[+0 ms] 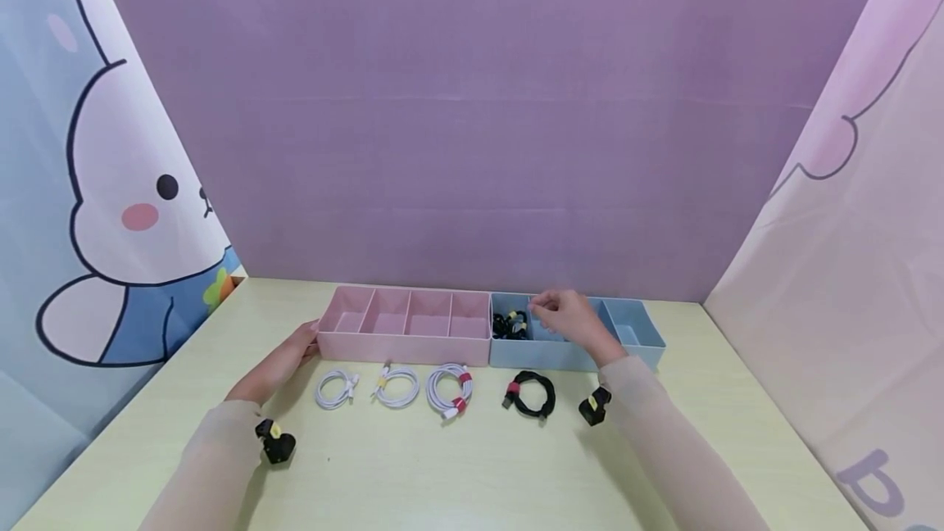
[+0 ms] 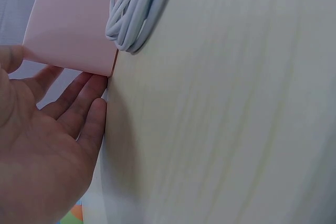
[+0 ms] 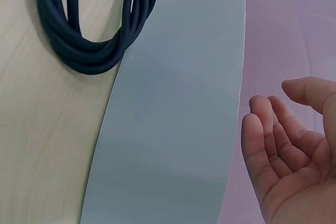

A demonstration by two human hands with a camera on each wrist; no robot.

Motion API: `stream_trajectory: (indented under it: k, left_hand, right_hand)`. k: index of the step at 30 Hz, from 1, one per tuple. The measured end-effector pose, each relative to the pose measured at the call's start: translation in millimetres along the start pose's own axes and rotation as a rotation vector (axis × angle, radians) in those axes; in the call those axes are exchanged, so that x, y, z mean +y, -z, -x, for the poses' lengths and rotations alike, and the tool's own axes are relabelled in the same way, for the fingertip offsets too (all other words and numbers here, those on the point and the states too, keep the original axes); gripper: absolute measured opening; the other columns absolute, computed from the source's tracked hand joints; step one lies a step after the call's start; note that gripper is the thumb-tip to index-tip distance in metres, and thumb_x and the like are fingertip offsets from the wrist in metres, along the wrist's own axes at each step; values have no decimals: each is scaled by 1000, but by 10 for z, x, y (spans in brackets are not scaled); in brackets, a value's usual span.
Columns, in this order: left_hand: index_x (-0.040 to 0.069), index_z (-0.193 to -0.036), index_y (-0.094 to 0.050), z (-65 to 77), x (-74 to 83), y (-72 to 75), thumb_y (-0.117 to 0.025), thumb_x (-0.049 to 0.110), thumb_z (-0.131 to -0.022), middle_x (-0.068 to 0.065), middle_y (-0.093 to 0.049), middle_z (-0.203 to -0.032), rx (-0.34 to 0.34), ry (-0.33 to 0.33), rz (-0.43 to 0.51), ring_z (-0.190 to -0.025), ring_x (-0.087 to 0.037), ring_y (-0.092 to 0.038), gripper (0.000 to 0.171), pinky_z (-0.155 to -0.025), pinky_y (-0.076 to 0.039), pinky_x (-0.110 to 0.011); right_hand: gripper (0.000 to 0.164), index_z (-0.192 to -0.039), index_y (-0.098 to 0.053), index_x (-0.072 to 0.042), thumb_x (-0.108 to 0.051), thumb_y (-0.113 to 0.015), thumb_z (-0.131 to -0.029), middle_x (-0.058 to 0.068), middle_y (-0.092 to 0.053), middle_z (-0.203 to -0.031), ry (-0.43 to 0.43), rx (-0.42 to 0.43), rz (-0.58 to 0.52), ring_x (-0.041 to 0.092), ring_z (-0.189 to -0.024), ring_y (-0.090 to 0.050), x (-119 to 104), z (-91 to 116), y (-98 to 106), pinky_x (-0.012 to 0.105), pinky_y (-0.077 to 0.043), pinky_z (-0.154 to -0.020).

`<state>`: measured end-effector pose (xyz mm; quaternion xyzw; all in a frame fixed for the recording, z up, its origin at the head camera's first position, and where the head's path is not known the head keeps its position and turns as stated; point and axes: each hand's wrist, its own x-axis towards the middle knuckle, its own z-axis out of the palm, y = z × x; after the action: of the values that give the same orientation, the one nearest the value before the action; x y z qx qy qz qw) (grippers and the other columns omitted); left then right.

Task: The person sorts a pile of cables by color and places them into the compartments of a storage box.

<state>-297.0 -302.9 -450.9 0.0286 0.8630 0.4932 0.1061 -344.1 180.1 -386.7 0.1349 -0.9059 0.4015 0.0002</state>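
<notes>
My left hand [image 1: 298, 344] is at the left end of the pink divided box [image 1: 406, 348], its fingers touching the end wall in the left wrist view. Over the blue divided box [image 1: 542, 356], my right hand [image 1: 574, 319] hovers with fingers loosely bent and nothing between them; the right wrist view shows a gap between thumb and fingertips. Bundled black cables [image 1: 509, 328] with yellow ties lie in the blue box's leftmost compartment. In front of the boxes lies a coiled black cable [image 1: 551, 397] with a red tie.
Three coiled white cables lie in a row before the pink box: a small coil [image 1: 319, 392], one with a yellow tie [image 1: 399, 406] and a larger one with red ties [image 1: 432, 388]. The boxes stand end to end near the purple backdrop [image 1: 472, 146] behind the table [image 1: 413, 474].
</notes>
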Motion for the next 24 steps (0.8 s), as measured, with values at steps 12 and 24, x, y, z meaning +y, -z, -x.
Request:
stream_trajectory:
  k: [12, 24]
  left_hand:
    - [13, -162, -4, 39, 44, -3, -14, 68, -101, -24, -11, -164, -9, 27, -25, -149, -45, -9, 83, -116, -9, -63]
    - [13, -162, -3, 10, 37, 20, -14, 69, -101, -23, -11, -164, -2, 30, -18, -149, -45, -10, 84, -117, -11, -62]
  right_hand:
    - [29, -119, -69, -3, -25, -63, -101, 13, -70, -98, 56, -3, -13, 23, -81, -66, 26, 173, 23, 37, -56, -70]
    - [30, -118, -70, -6, -29, -63, -101, 13, -71, -94, 39, -21, -1, 24, -80, -66, -41, 319, 84, 37, -54, -68]
